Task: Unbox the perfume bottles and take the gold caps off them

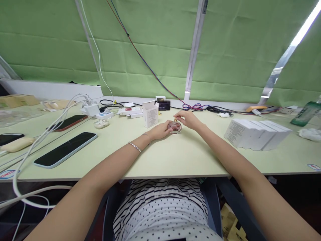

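Observation:
A round, clear glass perfume bottle (177,128) with a gold neck stands on the table in front of me. My left hand (162,130) is closed on its left side, the fingers partly behind the glass. From the right, my right hand (188,118) pinches at the gold top of the bottle. Its fingertips cover that part, so a cap or sprayer cannot be made out. Just left of the bottle stands a white printed carton (150,115), upright with its top flap raised.
Several white boxes (253,134) stand in a leaning row on the right, with a green bottle (304,113) beyond them. On the left lie a light-blue-edged phone (66,149), another phone (71,123), an earbud case (101,124) and white cables (47,130). Dark cables run along the wall.

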The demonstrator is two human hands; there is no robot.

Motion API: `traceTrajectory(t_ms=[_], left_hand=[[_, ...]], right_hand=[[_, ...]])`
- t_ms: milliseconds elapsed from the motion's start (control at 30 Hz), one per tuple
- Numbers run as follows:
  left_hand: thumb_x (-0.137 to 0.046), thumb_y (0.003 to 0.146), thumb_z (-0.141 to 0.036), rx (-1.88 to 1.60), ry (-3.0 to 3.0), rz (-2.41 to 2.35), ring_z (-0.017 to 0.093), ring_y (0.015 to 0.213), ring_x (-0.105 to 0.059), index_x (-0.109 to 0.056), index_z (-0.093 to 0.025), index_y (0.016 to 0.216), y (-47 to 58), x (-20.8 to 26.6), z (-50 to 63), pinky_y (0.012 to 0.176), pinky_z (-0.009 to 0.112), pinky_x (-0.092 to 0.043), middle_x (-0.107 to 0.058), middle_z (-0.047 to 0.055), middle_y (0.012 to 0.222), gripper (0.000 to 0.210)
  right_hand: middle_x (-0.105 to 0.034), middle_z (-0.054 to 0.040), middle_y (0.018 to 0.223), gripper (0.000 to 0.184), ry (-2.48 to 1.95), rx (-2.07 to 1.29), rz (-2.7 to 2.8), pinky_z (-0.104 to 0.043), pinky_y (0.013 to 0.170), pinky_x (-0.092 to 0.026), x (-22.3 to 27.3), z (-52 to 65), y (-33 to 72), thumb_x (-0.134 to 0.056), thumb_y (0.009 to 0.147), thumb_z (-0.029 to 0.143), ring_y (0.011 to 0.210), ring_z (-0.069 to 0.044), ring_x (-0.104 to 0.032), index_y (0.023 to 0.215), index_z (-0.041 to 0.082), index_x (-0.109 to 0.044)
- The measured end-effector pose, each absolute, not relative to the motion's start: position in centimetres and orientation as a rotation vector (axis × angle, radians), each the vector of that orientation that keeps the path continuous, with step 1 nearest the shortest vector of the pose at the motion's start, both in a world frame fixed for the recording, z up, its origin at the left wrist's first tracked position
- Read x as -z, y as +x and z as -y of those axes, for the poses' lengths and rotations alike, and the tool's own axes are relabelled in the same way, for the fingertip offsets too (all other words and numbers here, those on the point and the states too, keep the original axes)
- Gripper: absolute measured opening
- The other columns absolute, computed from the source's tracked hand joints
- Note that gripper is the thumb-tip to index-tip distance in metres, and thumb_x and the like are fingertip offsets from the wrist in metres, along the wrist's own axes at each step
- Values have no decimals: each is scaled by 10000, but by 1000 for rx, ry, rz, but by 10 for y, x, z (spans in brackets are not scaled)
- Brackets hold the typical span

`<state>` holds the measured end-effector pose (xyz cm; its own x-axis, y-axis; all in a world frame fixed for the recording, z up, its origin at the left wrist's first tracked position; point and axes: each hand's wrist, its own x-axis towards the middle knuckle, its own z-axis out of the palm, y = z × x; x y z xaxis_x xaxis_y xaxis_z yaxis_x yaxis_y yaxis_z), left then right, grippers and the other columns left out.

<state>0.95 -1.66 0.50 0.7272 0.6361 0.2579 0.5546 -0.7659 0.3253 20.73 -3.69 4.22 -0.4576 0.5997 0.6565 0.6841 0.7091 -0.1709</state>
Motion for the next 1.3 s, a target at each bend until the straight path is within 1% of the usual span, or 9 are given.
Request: traceTrajectory(t_ms=[467,700,867,1133,1300], left_hand=[[-306,866,-464,-513,2700,-973,222,778,-590,-348,-181,1195,10,-7,19,653,303,-429,-608,79,967,436],[-321,859,-455,-534,2698,-956,235,810,-587,-343,-174,1211,10,-4,16,671,317,-431,-603,91,990,450],[-324,860,-450,-535,2693,-966,236,814,-591,-351,-167,1209,9,-6,17,673,318,-430,-609,97,996,449],[-338,860,-423,-575,2664,-906,227,821,-597,-372,-178,1191,9,-4,15,685,321,-432,-618,91,1000,414],[-334,861,-423,-570,2663,-906,227,816,-596,-366,-179,1196,9,-3,14,687,327,-435,-615,92,986,416]], right_hand=[[-694,-64,841,173,-1076,115,2205,-291,735,-481,-47,42,204,-533,766,83,767,-167,-636,868,149,-655],[-689,-68,876,234,-1031,102,2213,-288,741,-479,-45,38,203,-476,764,46,791,-165,-632,850,158,-662],[-683,-57,903,238,-975,54,2148,-302,762,-482,-37,37,205,-459,773,82,812,-163,-626,883,177,-648],[-664,-41,871,221,-944,-120,1995,-272,682,-511,-27,33,206,-450,780,127,747,-139,-627,915,178,-617],[-672,-48,885,208,-944,-92,2036,-279,706,-509,-28,33,206,-471,770,118,781,-147,-622,889,174,-633]])
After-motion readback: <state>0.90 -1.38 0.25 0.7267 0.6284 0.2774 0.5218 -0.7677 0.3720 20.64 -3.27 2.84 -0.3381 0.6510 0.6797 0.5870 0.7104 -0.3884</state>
